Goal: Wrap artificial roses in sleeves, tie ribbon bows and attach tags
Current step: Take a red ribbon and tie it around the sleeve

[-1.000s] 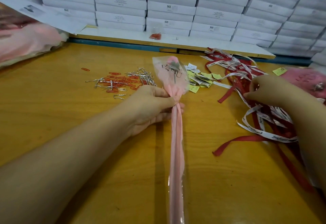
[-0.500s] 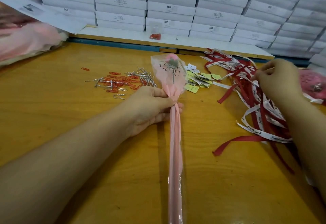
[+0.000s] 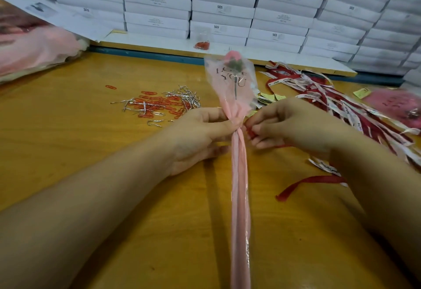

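The left grip [image 3: 200, 136] is closed tight on the gathered sleeve [image 3: 239, 197], with the rose [image 3: 232, 57] above it, so the folds cannot loosen. The right grip [image 3: 289, 127] pinches a red ribbon [image 3: 250, 132] end just beside the left grip, probably ready for tying.

My left hand [image 3: 200, 136] and right hand [image 3: 289, 127] were bare, down to the wrists. My left forearm [image 3: 91, 197] and right forearm [image 3: 378, 179] were bare too, along all the length that showed; whatever I wore higher up lay outside the view.
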Demonstrator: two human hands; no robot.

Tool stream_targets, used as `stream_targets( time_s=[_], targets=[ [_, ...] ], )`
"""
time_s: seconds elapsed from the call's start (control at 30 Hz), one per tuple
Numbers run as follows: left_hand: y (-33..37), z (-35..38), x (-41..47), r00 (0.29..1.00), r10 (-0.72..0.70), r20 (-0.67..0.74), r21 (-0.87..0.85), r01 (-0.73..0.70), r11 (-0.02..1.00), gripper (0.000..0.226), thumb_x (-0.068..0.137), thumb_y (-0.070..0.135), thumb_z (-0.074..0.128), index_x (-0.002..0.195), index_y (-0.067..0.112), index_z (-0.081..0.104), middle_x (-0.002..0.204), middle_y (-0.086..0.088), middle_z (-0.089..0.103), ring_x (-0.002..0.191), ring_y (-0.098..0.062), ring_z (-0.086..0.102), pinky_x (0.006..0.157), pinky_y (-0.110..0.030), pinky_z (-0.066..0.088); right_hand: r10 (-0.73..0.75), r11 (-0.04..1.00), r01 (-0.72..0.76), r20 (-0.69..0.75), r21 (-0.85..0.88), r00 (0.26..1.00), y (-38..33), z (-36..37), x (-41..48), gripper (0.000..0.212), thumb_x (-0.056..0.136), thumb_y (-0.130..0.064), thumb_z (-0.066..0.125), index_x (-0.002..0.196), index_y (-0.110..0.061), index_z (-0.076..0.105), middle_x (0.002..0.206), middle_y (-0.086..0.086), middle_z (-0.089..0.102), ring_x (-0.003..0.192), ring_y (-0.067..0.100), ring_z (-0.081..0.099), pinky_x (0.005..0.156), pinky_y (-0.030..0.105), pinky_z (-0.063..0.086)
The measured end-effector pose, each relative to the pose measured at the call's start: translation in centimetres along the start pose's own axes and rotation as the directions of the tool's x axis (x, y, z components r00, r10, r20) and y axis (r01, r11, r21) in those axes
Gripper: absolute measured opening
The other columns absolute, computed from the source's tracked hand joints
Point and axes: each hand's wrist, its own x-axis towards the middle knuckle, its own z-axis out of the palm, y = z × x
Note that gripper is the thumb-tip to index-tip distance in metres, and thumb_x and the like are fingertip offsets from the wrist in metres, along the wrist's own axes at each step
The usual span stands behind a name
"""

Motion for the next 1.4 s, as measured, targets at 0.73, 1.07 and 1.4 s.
stream_targets(
  time_s=[0.73,1.07,1.4],
  targets=[
    [-0.1,0.3,0.1,0.999,-0.004,0.04,0.312,-0.008,0.95,0.026,0.095,0.019,0.054,0.116,0.004,0.055,0.057,0.006,0.056,0.046,-0.006,0.048,0.048,-0.02,0.043,0.162,0.897,-0.193,0.11,0.398,0.981,-0.3,2.4,-0.4,0.027,0.065,-0.02,0.069,0.086,-0.005,0.062,0.066,0.006,0.056,0.054,0.008,0.05,0.049,0.014,0.045],
    [1.4,-2.4,0.0,0.964,0.263,-0.046,0.834,-0.107,0.541,0.014,0.088,0.03,0.064,0.076,0.034,0.07,0.07,0.015,0.061,0.061,0.006,0.052,0.053,-0.009,0.038,0.236,0.887,-0.203,-0.029,0.416,0.971,-0.2,2.0,-0.1,0.023,0.089,-0.008,0.059,0.066,-0.009,0.056,0.048,-0.001,0.049,0.042,0.005,0.042,0.04,0.014,0.04],
    [2.8,-3.1,-0.4,0.7,0.613,-0.367,0.897,0.092,0.432,0.013,0.084,0.02,0.058,0.081,0.03,0.065,0.072,0.015,0.056,0.081,-0.012,0.053,0.087,-0.038,0.038,0.259,0.943,-0.259,0.031,0.207,0.966,0.9,1.6,0.6,0.023,0.089,-0.012,0.063,0.067,-0.005,0.062,0.047,-0.001,0.054,0.039,0.003,0.048,0.037,0.013,0.041]
  ],
)
